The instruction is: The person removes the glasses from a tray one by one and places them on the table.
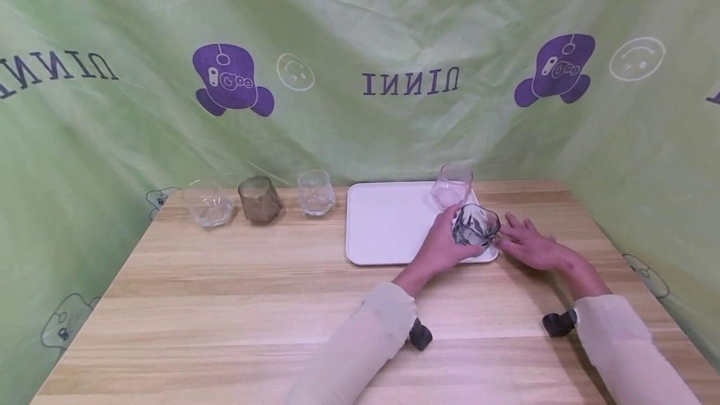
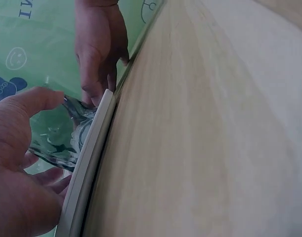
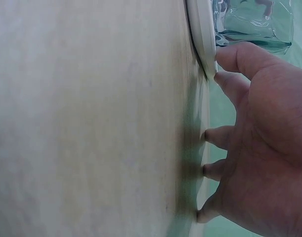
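My left hand [image 1: 441,245] holds a smoky grey glass [image 1: 475,228] at the front right corner of a white tray [image 1: 388,224], thumb and fingers curled round its sides. In the left wrist view, that glass [image 2: 57,133] stands upright on the tray. My right hand [image 1: 531,245] lies just right of the glass, fingers spread. In the right wrist view its fingertips [image 3: 207,136] rest on the table, and the thumb and index finger are at the tray's edge [image 3: 202,34]. Behind the grey glass, a pinkish clear glass [image 1: 452,183] stands on the tray.
Left of the tray, along the back of the wooden table [image 1: 236,311], stand a clear glass [image 1: 316,192], a brown glass [image 1: 259,199] and a clear flared glass bowl [image 1: 210,205]. A green printed curtain [image 1: 349,30] hangs behind the table and at both sides.
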Demonstrator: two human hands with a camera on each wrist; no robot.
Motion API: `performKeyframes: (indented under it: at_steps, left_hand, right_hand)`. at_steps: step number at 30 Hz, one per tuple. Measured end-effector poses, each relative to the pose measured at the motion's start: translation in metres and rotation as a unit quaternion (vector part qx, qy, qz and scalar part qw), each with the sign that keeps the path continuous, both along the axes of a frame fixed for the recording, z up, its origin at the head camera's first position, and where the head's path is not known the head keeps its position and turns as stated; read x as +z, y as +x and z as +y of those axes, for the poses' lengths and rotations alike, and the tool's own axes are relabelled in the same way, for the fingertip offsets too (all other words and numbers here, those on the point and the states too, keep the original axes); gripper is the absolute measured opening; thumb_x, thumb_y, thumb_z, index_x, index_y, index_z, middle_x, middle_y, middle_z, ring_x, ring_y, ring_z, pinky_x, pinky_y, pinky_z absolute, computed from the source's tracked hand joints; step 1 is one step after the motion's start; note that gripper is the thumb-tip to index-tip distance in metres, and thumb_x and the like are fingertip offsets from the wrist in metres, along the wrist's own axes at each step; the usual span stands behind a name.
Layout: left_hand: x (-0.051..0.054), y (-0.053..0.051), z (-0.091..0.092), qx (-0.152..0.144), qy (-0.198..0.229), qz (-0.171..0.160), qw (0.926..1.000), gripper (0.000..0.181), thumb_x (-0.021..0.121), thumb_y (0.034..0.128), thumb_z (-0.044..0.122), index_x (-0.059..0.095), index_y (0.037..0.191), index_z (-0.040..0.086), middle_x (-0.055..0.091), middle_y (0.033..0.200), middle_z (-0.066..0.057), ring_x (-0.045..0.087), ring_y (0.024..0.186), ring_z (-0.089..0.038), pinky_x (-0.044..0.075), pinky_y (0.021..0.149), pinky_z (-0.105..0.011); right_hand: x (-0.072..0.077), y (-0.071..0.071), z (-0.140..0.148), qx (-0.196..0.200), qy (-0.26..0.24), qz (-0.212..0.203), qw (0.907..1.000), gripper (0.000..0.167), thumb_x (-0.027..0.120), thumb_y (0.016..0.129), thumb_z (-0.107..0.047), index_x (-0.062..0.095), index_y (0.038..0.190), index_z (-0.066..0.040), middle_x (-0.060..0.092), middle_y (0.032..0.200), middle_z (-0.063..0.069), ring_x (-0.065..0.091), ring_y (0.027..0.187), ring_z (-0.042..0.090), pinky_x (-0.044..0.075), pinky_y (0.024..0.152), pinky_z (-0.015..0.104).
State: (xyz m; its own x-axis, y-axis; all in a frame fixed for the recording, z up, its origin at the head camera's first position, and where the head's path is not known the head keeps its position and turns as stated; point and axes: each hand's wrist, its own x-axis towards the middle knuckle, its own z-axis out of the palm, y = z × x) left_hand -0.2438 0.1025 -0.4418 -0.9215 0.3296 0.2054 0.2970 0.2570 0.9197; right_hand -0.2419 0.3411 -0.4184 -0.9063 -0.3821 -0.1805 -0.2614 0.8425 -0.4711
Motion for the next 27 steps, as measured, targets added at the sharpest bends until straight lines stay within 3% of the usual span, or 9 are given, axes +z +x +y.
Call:
performKeyframes:
  at_steps: [4,15,27]
  left_hand:
    - [-0.0021,-0.0031,0.0034,-0.022,0.020,0.025,0.9992,0.093,0.089,0.0772,0.007,0.040,0.156,0.010,0.057,0.139,-0.007,0.055,0.121,-0.013,0.043,0.105,-0.023]
    - [-0.0064,-0.0083,0.0078,-0.016,-0.014,0.023,0.9995,0.098,0.090,0.0783,0.013,0.034,0.159,0.008,0.055,0.143,-0.007,0.053,0.124,-0.011,0.040,0.108,-0.024]
    - [-0.0054,-0.0057,0.0069,-0.016,-0.041,0.031,0.9985,0.099,0.088,0.0809,0.015,0.030,0.161,0.010,0.056,0.143,-0.008,0.053,0.125,-0.012,0.040,0.108,-0.024]
  right_hand:
    - [0.0000,-0.0001,0.0002,0.003,-0.002,-0.001,1.0000,0.067,0.043,0.109,-0.044,0.029,0.158,0.000,0.004,0.160,0.041,-0.003,0.138,0.071,-0.004,0.091,0.093]
    - [0.0024,0.0013,0.0002,0.006,-0.006,-0.004,1.0000,0.067,0.042,0.110,-0.043,0.029,0.157,0.003,0.003,0.159,0.042,-0.004,0.137,0.072,-0.006,0.090,0.093]
    - [0.0005,0.0009,0.0003,0.006,-0.008,-0.008,0.9999,0.067,0.041,0.110,-0.044,0.028,0.159,0.001,0.001,0.160,0.041,-0.006,0.138,0.071,-0.008,0.090,0.092]
